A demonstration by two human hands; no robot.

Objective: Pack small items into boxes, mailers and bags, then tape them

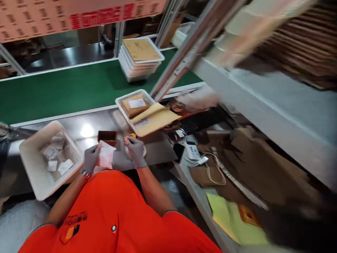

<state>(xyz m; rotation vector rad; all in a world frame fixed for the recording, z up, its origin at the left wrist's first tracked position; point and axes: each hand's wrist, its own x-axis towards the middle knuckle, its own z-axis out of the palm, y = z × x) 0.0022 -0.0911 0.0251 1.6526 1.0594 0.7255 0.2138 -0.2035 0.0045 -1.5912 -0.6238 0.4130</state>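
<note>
My left hand [91,157], in a grey glove with bare fingertips, pinches the left edge of a white packet [106,154] close to my body. To its right, my right hand [135,150] has its fingers closed; whatever they hold, if anything, is too small to make out. A round object partly hidden by the right hand lies on the metal table, with a bit of yellow above the knuckles. Just beyond the packet sits a small open brown box [107,137]. A white basket [27,147] at the left contains several small white packets [65,166].
A white tray [121,102] holds a brown parcel [135,105] and a yellow envelope [158,119]. Behind runs a green conveyor [79,84] with stacked trays [137,72]. A slanted metal post, keyboard [188,126], cable and large shelf occupy the right.
</note>
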